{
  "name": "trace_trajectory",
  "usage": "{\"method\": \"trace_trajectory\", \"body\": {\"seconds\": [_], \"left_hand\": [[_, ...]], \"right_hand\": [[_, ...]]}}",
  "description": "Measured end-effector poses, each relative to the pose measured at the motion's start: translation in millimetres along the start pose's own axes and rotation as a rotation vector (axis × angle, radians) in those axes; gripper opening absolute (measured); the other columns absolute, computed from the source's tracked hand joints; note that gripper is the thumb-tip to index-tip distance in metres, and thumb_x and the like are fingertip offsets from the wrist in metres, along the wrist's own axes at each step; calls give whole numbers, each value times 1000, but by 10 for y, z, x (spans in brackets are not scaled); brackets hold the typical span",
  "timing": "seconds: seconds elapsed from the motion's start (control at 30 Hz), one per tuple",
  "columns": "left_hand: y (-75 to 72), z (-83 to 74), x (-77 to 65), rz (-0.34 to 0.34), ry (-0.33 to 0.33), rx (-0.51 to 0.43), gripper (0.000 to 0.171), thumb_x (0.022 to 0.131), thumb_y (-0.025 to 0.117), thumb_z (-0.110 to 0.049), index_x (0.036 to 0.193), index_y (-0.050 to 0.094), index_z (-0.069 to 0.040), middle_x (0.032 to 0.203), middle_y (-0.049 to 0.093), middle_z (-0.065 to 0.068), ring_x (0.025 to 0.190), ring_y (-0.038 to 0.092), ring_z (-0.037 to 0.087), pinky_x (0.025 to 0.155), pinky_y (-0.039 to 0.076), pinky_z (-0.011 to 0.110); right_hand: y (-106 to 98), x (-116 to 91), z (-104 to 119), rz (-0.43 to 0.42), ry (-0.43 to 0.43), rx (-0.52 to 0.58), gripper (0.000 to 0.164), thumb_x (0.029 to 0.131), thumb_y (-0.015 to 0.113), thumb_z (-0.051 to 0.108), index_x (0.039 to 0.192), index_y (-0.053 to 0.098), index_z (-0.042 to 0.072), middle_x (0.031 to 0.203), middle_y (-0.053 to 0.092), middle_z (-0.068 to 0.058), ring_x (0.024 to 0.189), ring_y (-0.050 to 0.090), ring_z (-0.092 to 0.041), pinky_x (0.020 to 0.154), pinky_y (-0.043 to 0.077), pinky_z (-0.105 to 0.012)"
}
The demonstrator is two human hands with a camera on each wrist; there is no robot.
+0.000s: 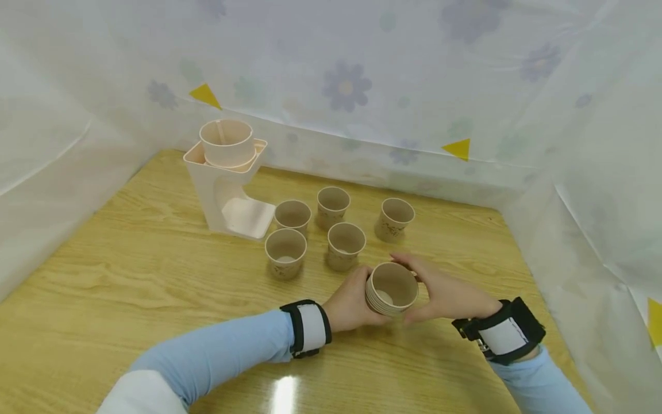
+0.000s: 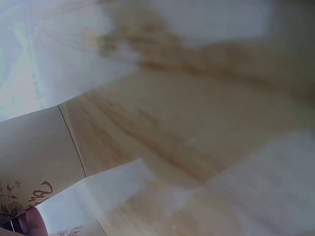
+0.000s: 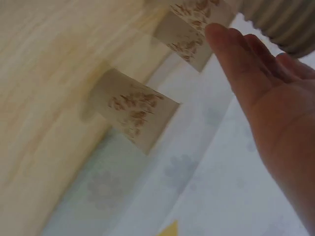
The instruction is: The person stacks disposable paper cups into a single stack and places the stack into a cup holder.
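Observation:
My left hand [image 1: 347, 305] grips a nested stack of beige paper cups [image 1: 391, 313] from its left side, mouths up and tilted toward me. Around the stack's right side my right hand [image 1: 447, 292] is spread, with the thumb apart from the fingers and a gap before the palm. In the right wrist view, its fingers [image 3: 236, 54] look nearly straight beside the ribbed edges of the stack [image 3: 285, 22]. Beyond the hands, several single cups stand upright, the nearest being one cup [image 1: 341, 259] in the middle. A printed cup [image 2: 29, 157] fills the left edge of the left wrist view.
A pale pink stand [image 1: 207, 190] holding a round container [image 1: 227, 152] occupies the table's back left. One cup [image 1: 389, 227] stands apart at the right; others group near the stand's base. White flowered sheeting [image 1: 310, 126] encloses the wooden table [image 1: 170, 276] at the back and sides.

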State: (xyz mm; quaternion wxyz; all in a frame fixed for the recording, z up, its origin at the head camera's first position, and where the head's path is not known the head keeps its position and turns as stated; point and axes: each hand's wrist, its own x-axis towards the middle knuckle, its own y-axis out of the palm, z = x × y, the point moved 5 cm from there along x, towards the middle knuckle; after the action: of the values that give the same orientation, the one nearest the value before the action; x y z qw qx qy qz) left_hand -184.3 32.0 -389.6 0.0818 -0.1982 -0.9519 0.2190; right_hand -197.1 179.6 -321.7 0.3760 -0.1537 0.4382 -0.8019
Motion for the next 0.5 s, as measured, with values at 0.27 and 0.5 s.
{"method": "trace_trajectory", "body": {"seconds": [0.27, 0.5], "left_hand": [[6, -13, 0, -11, 13, 4, 74, 63, 86, -19, 121, 43, -4, 117, 50, 7, 109, 50, 19, 99, 42, 32], [-47, -40, -46, -13, -18, 31, 83, 64, 85, -19, 129, 37, 1, 123, 46, 13, 116, 47, 23, 102, 40, 36]], "right_hand": [[314, -4, -346, -37, -36, 297, 89, 68, 83, 17, 141, 31, 10, 135, 45, -11, 121, 42, -1, 102, 33, -19], [417, 25, -386, -123, -31, 409, 84, 69, 81, 9, 139, 35, 7, 132, 48, -14, 116, 45, 2, 98, 38, -20]]}}
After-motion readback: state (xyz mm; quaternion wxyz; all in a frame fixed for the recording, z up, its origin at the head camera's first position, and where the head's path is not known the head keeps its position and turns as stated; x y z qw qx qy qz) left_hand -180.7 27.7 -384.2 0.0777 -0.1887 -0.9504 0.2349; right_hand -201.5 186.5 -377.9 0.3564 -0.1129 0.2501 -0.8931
